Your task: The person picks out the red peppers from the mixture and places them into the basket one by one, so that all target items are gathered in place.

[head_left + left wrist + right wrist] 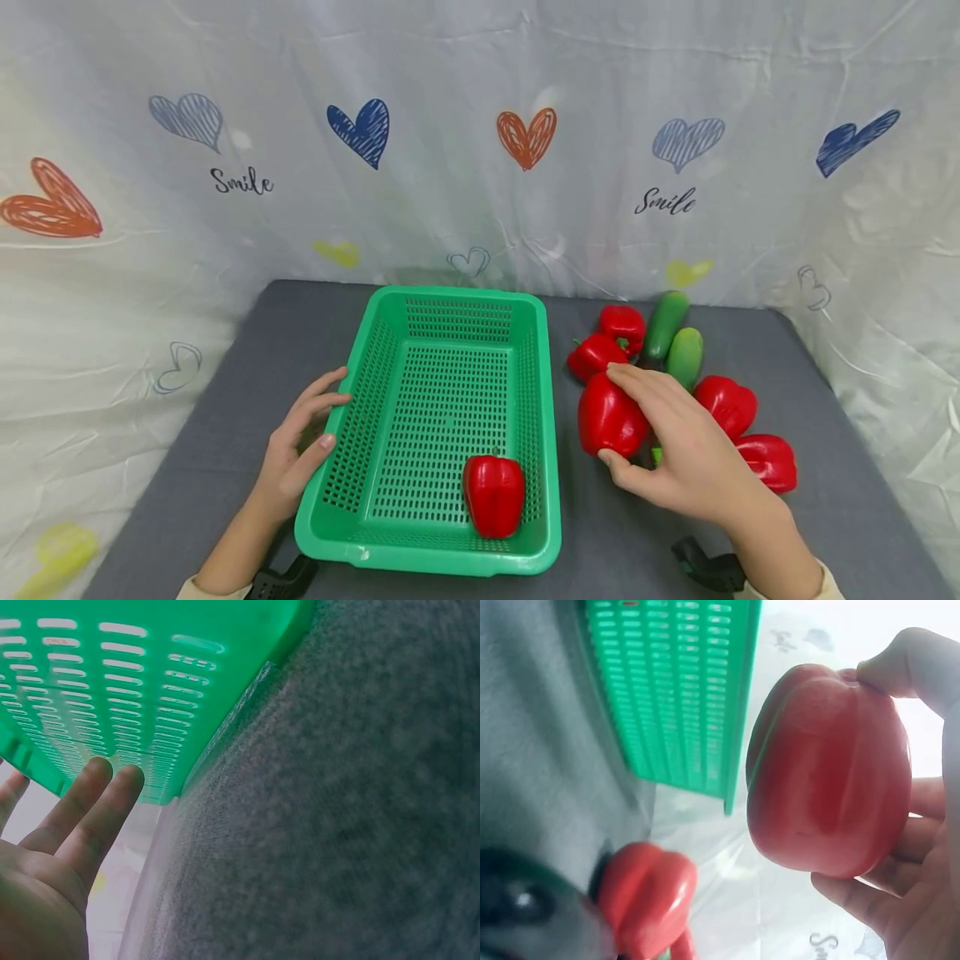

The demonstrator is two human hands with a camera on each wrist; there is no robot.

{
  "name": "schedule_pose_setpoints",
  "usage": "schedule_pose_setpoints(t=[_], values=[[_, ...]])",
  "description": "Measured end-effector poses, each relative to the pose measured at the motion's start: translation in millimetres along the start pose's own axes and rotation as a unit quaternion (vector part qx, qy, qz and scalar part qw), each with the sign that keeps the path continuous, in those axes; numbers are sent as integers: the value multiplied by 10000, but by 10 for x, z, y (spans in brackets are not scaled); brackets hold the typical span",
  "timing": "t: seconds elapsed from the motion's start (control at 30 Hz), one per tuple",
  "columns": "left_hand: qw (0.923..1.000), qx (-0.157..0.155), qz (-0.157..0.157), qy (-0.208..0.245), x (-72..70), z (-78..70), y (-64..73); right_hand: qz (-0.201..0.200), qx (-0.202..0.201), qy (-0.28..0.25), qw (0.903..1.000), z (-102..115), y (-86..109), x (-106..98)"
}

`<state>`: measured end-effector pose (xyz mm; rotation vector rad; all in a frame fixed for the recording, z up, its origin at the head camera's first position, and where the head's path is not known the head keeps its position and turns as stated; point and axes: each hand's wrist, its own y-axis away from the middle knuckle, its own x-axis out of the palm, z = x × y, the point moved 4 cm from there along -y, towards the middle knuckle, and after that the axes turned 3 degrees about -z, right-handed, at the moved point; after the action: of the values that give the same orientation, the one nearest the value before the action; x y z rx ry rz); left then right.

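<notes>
My right hand [686, 454] grips a red bell pepper [611, 417] between thumb and fingers, just right of the green basket [551, 467]. In the right wrist view that held pepper [829, 772] appears raised above the table, with the thumb at one end and fingertips at the other. My left hand [300, 450] is at the basket's left side, its fingers extended. The left wrist view shows two fingertips [129, 778] against the slotted basket wall [124, 679]. Inside the basket, another red bell pepper [495, 496] sits in the near right corner.
Right of the basket, two red bell peppers [622, 327] [596, 357] lie beside two green cucumbers [666, 325] [685, 358]. More red bell peppers [726, 404] [768, 462] are partly behind my right hand. A dark grey cloth [247, 400] covers the table; a heart-patterned white sheet [450, 200] hangs behind.
</notes>
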<state>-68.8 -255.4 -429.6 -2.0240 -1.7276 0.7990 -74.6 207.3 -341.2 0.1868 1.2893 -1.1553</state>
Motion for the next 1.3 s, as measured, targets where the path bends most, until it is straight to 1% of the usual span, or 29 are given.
schedule_pose_setpoints(t=[0.2, 0.53, 0.73, 1.03, 1.2, 1.3], values=[[10000, 56, -5, -12, -9, -6, 4, 141, -111, -215, 9996, 90, -162, 77], [9998, 132, 51, -105, -26, 26, 24, 117, -394, -427, 9982, 247, -361, 186], [9998, 137, 64, -101, -26, 44, 28, 158, -457, -511, 9975, 266, -423, 254], [9999, 90, 36, -136, -16, 16, -1, 75, -717, -722, 9948, 350, -522, 307], [9999, 76, 20, -130, -8, 9, 6, 158, -751, -788, 9939, 355, -559, 365], [9999, -21, 2, -116, -12, 7, 6, 192, -724, -874, 9933, 350, -589, 390]])
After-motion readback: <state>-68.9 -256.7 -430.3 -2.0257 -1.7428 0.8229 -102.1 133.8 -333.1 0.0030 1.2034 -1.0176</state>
